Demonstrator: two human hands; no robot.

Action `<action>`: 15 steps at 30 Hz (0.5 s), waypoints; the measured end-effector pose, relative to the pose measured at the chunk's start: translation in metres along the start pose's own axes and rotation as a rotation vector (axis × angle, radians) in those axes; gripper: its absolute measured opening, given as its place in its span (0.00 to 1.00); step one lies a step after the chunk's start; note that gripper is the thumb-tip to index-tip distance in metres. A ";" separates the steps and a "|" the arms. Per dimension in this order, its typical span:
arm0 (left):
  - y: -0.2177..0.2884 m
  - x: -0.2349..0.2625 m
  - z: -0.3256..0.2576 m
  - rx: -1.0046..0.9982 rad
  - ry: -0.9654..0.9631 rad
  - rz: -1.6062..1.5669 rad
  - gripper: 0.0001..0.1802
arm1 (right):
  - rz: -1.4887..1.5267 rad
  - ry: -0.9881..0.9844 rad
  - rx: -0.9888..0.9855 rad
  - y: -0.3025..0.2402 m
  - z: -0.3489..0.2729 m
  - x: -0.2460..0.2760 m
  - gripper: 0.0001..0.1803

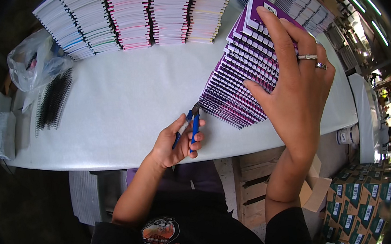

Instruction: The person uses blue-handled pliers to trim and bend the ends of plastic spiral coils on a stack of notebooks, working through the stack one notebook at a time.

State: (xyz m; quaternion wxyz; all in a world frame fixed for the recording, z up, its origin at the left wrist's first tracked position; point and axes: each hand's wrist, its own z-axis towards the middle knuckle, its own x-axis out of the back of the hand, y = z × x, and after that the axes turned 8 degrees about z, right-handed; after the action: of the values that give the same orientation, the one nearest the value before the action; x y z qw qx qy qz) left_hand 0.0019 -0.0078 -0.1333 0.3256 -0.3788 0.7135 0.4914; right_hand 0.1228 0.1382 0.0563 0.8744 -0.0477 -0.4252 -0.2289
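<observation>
A tall stack of purple spiral notebooks (240, 73) stands on the table, its black wire-bound spines toward me. My right hand (297, 81) spans the upper part of the stack, fingers over the top notebook and thumb pressed to the spines. Two rings show on its fingers. In my left hand (167, 148) is a pair of blue-handled cutting pliers (195, 129), gripped by the handles, which are partly spread. The dark jaws touch or nearly touch the spine ends at the stack's lower left; whether they are closed on a wire is too small to tell.
Tall rows of bound white books (129, 20) line the far side of the pale table (123, 100). At left lie a bundle of black spiral coils (54, 100) and a clear plastic bag (36, 59). Green-and-brown cartons (356, 205) are piled at lower right, beyond a wooden crate (254, 191).
</observation>
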 end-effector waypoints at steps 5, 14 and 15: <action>0.008 -0.035 0.001 0.051 0.610 1.397 0.27 | -0.021 0.022 0.007 -0.001 0.000 -0.001 0.55; 0.009 -0.002 -0.004 0.102 0.084 0.039 0.33 | -0.008 0.016 -0.003 0.000 -0.001 -0.001 0.55; 0.008 0.001 -0.003 0.099 0.071 0.018 0.33 | 0.003 0.019 0.002 0.000 -0.001 -0.002 0.55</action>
State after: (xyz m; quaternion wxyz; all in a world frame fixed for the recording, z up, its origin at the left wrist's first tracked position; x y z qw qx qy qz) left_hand -0.0059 -0.0090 -0.1291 0.3139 -0.3731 0.7514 0.4446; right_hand 0.1225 0.1390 0.0547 0.8788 -0.0452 -0.4171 -0.2273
